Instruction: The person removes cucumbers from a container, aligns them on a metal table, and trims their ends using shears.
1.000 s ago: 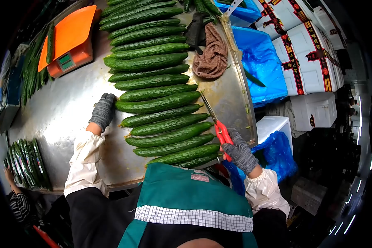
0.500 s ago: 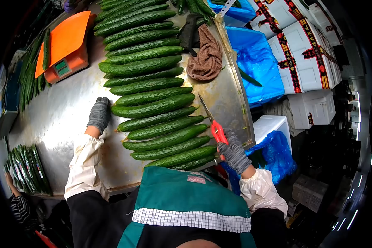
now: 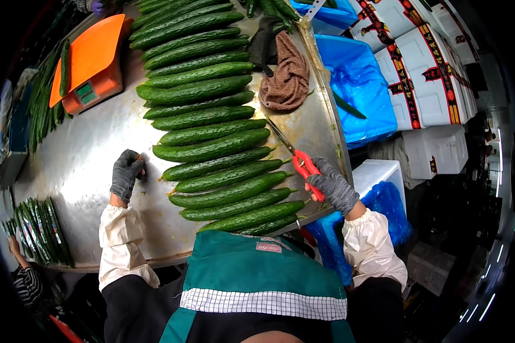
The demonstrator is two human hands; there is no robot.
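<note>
Right hand [image 3: 333, 186] — fingers round red-handled scissors [image 3: 303, 164], blades best kept off cucumbers [image 3: 212, 146] left of them; left hand [image 3: 126, 176] — fingers curled, contents unclear.

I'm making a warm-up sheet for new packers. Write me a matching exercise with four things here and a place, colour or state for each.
1. Scissors
2. Cloth
3. Scale
4. Apron

A. On the table, right of the cucumber row
B. In the right hand
C. Green, with a white checked band
D. Has one cucumber on its pan

Pairs: 1-B, 2-A, 3-D, 4-C.
</note>
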